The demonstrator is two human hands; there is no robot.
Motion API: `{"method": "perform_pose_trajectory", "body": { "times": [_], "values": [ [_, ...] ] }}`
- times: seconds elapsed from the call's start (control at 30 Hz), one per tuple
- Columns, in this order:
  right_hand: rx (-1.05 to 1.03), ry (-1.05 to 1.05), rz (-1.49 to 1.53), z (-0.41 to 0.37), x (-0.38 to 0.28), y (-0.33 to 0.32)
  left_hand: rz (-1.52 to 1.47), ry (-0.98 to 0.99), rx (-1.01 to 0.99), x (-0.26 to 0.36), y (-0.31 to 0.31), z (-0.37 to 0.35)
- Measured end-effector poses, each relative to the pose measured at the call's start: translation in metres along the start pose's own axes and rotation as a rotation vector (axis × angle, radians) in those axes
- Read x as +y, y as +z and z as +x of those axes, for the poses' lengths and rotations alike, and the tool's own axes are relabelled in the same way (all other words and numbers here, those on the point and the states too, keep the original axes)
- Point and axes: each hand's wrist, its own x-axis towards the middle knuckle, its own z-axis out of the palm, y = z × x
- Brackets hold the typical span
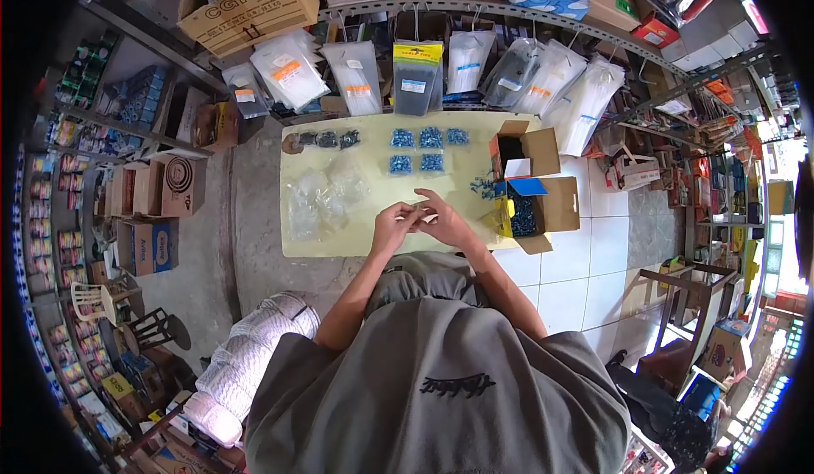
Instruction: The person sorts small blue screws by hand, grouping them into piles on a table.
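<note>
My left hand (393, 226) and my right hand (447, 222) meet over the front middle of the pale yellow table (381, 198). Their fingertips are pinched together, one right finger sticking up; whatever they hold is too small to make out. Left of them lie crumpled clear plastic bags (315, 200). Beyond, small packets of blue pieces (431, 138) are laid in two rows, with dark packets (327, 140) to their left. Loose blue pieces (483, 187) are scattered to the right, beside an open carton (524, 211) filled with blue pieces. Behind it stands another open carton (512, 148) with dark contents.
Packs of cable ties (418, 77) hang from a metal shelf along the table's far edge. Large cardboard boxes (250, 12) sit above. A white wrapped roll (246, 359) leans at my left. A wooden stool (691, 304) stands at the right, near a person in dark clothing (666, 415).
</note>
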Motion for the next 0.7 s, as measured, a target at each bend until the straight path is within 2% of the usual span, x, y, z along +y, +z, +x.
{"method": "perform_pose_trajectory", "body": {
  "times": [0.07,0.13,0.27,0.3,0.4,0.47,0.5,0.53,0.6,0.7],
  "values": [
    [0.01,-0.024,-0.013,0.002,-0.004,0.0,-0.024,0.023,0.022,-0.005,0.003,0.003],
    [0.02,-0.05,-0.03,-0.003,-0.003,-0.002,0.107,0.035,0.028,-0.007,0.005,0.008],
    [0.163,-0.055,-0.167,-0.005,-0.004,-0.005,0.164,0.117,0.028,0.01,0.017,0.005],
    [0.225,-0.038,-0.243,-0.008,-0.001,-0.006,0.159,0.111,0.023,0.009,0.02,0.006],
    [0.241,-0.081,-0.273,-0.008,0.012,-0.013,0.034,0.064,0.061,0.009,0.03,0.008],
    [0.258,-0.108,-0.264,-0.005,0.019,-0.019,0.154,0.09,0.028,0.012,0.026,0.007],
    [0.291,-0.122,-0.244,-0.005,0.017,-0.019,0.28,0.094,0.053,0.014,0.026,0.006],
    [0.28,-0.124,-0.243,-0.004,0.016,-0.021,0.278,0.089,0.063,0.011,0.027,0.005],
    [0.391,-0.092,-0.241,-0.001,0.011,-0.026,0.444,0.149,0.158,0.009,0.031,0.004],
    [0.383,-0.085,-0.265,0.002,0.002,-0.025,0.452,0.132,0.236,0.012,0.033,0.006]
  ]
}}
